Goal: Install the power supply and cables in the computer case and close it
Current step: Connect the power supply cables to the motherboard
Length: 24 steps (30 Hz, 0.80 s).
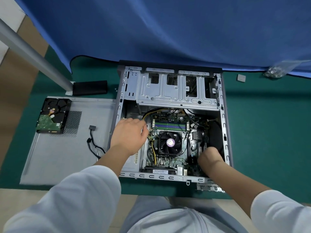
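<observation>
Grey steel computer case (171, 88) is lying on its side, open, on the green table (269, 132), its top end against the blue cloth (168, 31) along the far edge. Inside it are showing the drive cage, a green motherboard (170, 125) and a black CPU fan (170, 143) mid-board. Yellow and black cables (153, 113) are arcing from under the cage toward the case's left wall; more are running down beside the fan.

Left hand (130, 133) is sitting over the left bay, fingers curled down at the cables; whether it's gripping them, can't tell. Right hand (210, 157) is reaching into the near-right corner of the case, fingers hidden, so grip unknown.

The side panel (67, 148) is lying flat just left of the case, a hard drive (53, 116) sitting on its far-left corner, a loose black cable (94, 140) on its right edge. A bag of screws (276, 71) is lying at the table's far-right edge.
</observation>
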Tool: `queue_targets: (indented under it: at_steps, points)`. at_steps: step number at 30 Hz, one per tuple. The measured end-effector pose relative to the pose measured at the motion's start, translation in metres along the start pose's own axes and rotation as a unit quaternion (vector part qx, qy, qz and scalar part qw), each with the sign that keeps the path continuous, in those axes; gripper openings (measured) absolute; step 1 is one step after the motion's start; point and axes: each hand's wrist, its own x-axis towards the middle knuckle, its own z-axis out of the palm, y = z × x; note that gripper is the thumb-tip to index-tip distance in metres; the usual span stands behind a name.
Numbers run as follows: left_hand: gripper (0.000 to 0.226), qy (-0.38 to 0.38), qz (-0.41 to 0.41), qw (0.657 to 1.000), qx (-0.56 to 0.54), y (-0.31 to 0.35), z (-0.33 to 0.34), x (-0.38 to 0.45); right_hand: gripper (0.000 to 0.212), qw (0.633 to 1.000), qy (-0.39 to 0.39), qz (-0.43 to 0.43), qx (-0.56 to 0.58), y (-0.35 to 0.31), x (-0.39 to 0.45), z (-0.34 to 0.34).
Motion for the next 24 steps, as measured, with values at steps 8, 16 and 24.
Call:
queue_targets:
  at_steps: [8,16,24]
  points:
    - [0.027,0.009,-0.003,1.000,-0.008,0.000,-0.001,0.000,0.025,0.981,-0.006,0.044,0.189,0.013,0.006,-0.026]
    - [0.025,0.013,-0.005,1.000,-0.013,0.000,0.000,-0.001,0.019,0.583,0.137,-0.198,0.776,0.057,-0.022,-0.045]
    - [0.024,0.018,-0.001,1.000,-0.012,0.001,0.000,0.000,0.019,0.416,0.178,-0.301,0.840,0.061,-0.046,-0.042]
